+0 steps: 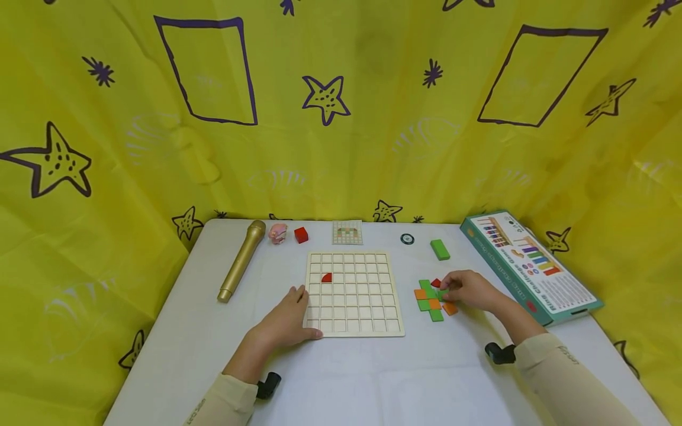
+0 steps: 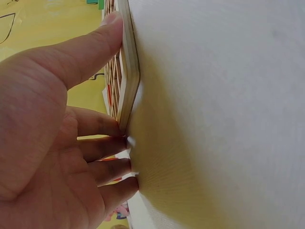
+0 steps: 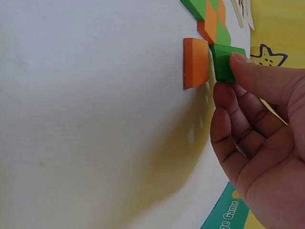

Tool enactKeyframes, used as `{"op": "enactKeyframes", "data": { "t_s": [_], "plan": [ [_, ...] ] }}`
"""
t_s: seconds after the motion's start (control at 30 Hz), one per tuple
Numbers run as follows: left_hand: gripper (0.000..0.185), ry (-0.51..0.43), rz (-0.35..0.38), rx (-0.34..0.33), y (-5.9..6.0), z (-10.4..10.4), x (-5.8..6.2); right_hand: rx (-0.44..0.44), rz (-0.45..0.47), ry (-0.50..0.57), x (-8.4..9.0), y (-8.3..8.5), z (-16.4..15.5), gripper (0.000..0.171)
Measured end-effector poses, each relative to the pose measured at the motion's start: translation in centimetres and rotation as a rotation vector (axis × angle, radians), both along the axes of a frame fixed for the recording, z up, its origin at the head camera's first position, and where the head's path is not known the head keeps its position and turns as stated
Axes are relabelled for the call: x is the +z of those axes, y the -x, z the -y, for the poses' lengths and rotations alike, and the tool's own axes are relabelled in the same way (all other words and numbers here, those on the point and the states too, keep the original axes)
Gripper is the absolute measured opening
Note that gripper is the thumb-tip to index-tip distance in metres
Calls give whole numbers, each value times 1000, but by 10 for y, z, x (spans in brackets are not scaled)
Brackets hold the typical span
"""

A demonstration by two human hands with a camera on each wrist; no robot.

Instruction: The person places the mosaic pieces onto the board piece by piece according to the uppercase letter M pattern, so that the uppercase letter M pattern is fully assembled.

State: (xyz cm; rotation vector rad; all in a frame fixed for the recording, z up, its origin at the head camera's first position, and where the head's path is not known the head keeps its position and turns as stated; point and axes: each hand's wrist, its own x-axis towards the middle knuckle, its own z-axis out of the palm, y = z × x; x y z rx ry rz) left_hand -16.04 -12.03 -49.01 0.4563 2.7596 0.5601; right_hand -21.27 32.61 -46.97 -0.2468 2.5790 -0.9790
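Note:
A pale wooden grid board [image 1: 354, 305] lies on the table with one red quarter-round tile [image 1: 328, 278] in an upper-left square. My left hand [image 1: 285, 319] rests at the board's near left corner. In the left wrist view, its thumb touches the front edge and its fairly straight fingers reach along the left side. My right hand [image 1: 471, 290] pinches a green tile [image 3: 223, 62] between thumb and fingers, over the right side of a cluster of tiles. Beside it lie an orange tile [image 3: 196, 63], a red tile [image 1: 436, 283] and several green and orange squares.
Behind the board stands a small pattern card [image 1: 347, 232]. To the left lie a gold microphone [image 1: 242, 260], a pink object [image 1: 277, 234] and a red block [image 1: 301, 235]. A round dark disc [image 1: 407, 239], a green block [image 1: 440, 249] and a game box [image 1: 527, 266] are right.

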Motion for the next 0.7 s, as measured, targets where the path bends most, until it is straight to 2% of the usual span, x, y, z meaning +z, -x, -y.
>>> {"op": "enactKeyframes", "data": {
  "t_s": [0.4, 0.7],
  "plan": [
    [104, -3, -6, -4, -1, 0, 3, 11, -88, -24, 12, 14, 14, 9],
    [102, -16, -4, -12, -2, 0, 5, -18, -65, 10, 18, 26, 40, 14]
  ]
}}
